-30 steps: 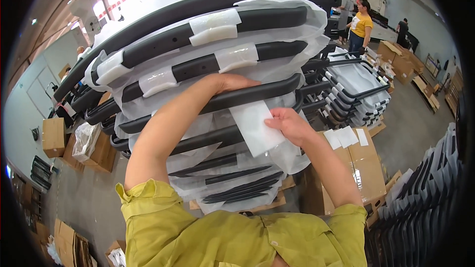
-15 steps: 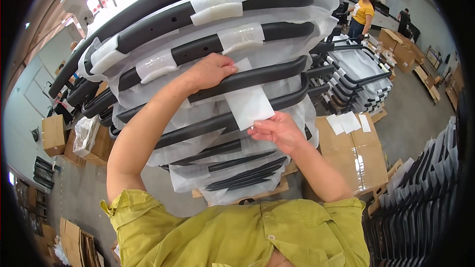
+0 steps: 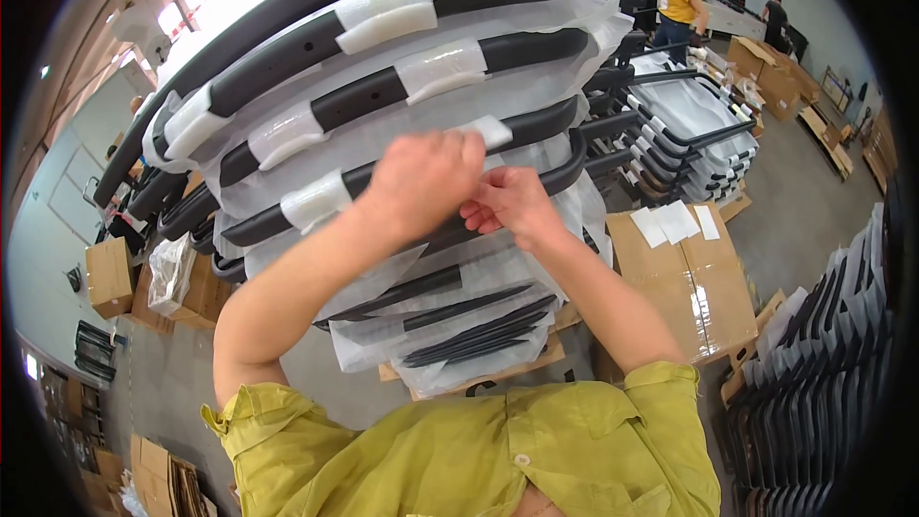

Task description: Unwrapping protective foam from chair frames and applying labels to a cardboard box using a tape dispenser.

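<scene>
A white foam sheet is lapped over a dark bar in the tall stack, near the bar's right end. Its other part is covered by the left hand, whose fingers are curled at the sheet; whether it is gripped cannot be told, since the fingertips are hidden. The right hand is held just below and beside the left, its fingers bunched together; whether anything is pinched there cannot be told. Toward the bar's left end, a second foam wrap is seated around it. The stack is carried on a wooden pallet, whose near edge is exposed. Loose white sheets are laid along the far edge of a carton.
</scene>
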Motion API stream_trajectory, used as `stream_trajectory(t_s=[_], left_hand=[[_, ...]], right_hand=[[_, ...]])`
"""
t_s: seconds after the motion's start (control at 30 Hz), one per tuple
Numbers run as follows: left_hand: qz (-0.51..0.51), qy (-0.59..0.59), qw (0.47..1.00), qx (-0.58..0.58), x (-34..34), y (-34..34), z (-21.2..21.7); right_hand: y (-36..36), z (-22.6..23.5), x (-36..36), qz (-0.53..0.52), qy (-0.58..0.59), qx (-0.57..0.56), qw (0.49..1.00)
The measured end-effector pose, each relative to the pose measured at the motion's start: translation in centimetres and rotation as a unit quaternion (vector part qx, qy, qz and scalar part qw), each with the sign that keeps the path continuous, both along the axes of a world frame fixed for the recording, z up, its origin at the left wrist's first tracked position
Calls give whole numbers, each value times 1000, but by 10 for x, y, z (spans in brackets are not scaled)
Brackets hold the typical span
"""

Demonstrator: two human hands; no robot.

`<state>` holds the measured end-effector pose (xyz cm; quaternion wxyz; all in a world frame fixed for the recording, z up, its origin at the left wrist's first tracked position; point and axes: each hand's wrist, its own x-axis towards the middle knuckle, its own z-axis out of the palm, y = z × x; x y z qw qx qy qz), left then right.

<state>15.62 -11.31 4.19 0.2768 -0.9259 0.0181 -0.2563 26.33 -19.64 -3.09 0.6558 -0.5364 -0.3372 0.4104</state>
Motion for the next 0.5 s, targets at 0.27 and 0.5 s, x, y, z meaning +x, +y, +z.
stream_trajectory(t_s=[0.27,0.5], left_hand=[[-125,-128,979,-96,-1,19,-22],[-24,-142,969,-202,9,24,-32]], right_hand=[[-7,-19,-9,3,20,40,999],[-7,-25,-14,-18,70,127,989]])
